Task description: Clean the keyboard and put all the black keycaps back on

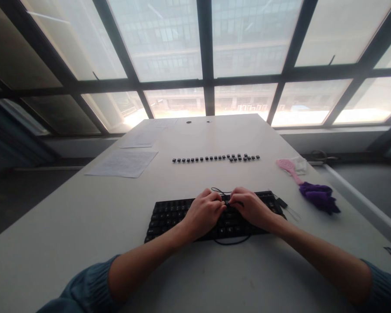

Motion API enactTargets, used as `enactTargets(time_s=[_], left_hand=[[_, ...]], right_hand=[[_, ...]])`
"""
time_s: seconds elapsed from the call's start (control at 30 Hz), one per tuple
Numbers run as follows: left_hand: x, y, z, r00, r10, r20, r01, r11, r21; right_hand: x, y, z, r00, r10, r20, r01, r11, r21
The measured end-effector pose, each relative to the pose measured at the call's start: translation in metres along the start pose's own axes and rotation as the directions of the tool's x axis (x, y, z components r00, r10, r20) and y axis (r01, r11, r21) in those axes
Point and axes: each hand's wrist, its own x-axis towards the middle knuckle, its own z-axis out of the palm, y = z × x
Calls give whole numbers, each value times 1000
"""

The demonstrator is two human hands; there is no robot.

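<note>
A black keyboard point(169, 215) lies on the white table point(68, 234) right in front of me. My left hand point(203, 212) and my right hand point(251, 208) rest over its middle, fingers curled and pinched together where the two hands meet. Something small and dark sits between the fingertips; I cannot make out what it is. A thin black cable point(230, 241) loops from under the hands along the keyboard's near edge. Farther back lies a row of several loose black keycaps point(215, 158).
Sheets of paper point(124, 164) lie at the left back of the table. A pink brush point(288, 168) and a purple cloth point(319, 196) lie at the right, with a small black tool point(282, 202) beside the keyboard. Large windows stand behind the table's far edge.
</note>
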Motion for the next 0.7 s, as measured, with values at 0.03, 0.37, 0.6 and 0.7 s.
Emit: enactTargets(time_s=[0.03,0.37,0.6,0.7], left_hand=[[-1,1,1,1000,11,-9,-11,1000,10],[-7,-1,8,997,75,-16,-73,994,76],[-7,1,5,999,31,20,-32,998,49],[-6,2,3,1000,11,25,-11,1000,20]], right_hand=[[0,0,0,1000,-21,9,21,1000,-11],[-5,-12,-10,991,-101,91,118,973,-200],[-9,-10,-10,994,-67,92,86,970,-229],[-9,-13,-9,994,-53,96,74,970,-230]])
